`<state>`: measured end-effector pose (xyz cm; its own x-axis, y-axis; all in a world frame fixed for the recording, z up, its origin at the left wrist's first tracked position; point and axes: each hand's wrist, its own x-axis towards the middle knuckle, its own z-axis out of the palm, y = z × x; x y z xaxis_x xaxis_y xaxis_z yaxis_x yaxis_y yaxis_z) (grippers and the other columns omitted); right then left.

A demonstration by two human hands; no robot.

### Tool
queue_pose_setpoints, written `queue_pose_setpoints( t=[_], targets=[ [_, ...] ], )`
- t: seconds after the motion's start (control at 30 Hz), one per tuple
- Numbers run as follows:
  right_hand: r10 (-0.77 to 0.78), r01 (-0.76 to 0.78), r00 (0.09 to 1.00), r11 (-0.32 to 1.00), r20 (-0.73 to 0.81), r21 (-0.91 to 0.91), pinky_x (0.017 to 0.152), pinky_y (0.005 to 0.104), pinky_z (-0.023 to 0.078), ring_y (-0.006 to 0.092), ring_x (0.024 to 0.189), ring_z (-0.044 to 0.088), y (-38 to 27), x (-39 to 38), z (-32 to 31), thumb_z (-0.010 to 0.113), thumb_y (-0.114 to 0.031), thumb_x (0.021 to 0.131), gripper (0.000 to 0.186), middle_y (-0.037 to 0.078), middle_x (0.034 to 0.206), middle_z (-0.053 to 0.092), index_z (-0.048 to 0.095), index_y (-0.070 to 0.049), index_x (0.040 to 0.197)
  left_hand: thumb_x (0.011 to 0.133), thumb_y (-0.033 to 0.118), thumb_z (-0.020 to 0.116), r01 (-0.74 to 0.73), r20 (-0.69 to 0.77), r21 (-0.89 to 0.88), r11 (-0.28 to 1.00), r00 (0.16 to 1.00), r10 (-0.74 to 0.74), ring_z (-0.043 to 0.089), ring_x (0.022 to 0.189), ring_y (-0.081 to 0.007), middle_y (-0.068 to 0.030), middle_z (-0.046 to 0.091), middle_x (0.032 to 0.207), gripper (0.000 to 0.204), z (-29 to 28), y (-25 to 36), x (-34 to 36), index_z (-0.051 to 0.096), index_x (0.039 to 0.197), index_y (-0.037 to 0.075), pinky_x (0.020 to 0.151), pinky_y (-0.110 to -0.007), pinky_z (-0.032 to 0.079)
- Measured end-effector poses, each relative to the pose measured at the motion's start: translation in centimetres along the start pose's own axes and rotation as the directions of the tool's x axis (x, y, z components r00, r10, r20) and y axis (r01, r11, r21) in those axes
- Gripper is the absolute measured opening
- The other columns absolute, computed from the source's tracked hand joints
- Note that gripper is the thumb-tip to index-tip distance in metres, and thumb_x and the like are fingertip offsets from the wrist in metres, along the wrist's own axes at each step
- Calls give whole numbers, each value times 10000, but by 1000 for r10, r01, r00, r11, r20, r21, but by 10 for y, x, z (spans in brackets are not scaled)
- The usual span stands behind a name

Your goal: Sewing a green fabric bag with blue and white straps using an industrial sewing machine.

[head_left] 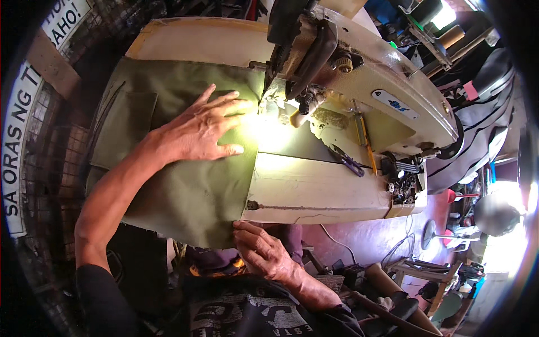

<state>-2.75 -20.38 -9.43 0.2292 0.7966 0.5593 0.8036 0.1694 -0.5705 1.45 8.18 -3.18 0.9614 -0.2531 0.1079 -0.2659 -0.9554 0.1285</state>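
A large piece of olive-green fabric (pixel 185 191) lies over the left part of the sewing table, its near end hanging past the front edge. A squarish pocket-like patch (pixel 130 121) shows on its left side. My left hand (pixel 208 126) rests flat on the fabric with fingers spread, close to the needle area. At the near right corner, my right hand (pixel 264 250) pinches the fabric's edge between thumb and fingers. The sewing machine (pixel 359 73) stands to the right, its presser foot by the fabric's right edge; a bright lamp glare hides the exact contact there.
Thread snips (pixel 349 162) and a yellow pencil (pixel 370 154) lie on the machine bed. A bobbin winder (pixel 405 182) sits at the table's right end. Thread cones (pixel 452 36) stand at the upper right. A wire mesh wall with signs (pixel 25 123) runs along the left.
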Motion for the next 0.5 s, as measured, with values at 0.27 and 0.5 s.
queue_pose_setpoints(
  t=[0.27, 0.5],
  targets=[
    [-3, 3, 1000, 1000, 23, 4, 897, 433, 582, 415, 1167, 614, -1, 3, -7, 707, 28, 654, 376, 216, 1178, 601, 646, 74, 1022, 897, 174, 650, 52, -178, -98, 994, 982, -69, 474, 1330, -343, -158, 557, 1348, 419, 16, 68, -42, 586, 1268, -11, 1140, -464, 363],
    [-1, 3, 999, 998, 36, -68, 916, 417, 576, 391, 1223, 585, 5, 15, -11, 670, -42, 633, 424, 233, 1214, 595, 651, 81, 1038, 897, 215, 635, -4, -246, -41, 999, 969, -6, 507, 1285, -316, -161, 584, 1308, 419, 22, 50, -30, 605, 1255, -2, 1125, -444, 369]
  ],
)
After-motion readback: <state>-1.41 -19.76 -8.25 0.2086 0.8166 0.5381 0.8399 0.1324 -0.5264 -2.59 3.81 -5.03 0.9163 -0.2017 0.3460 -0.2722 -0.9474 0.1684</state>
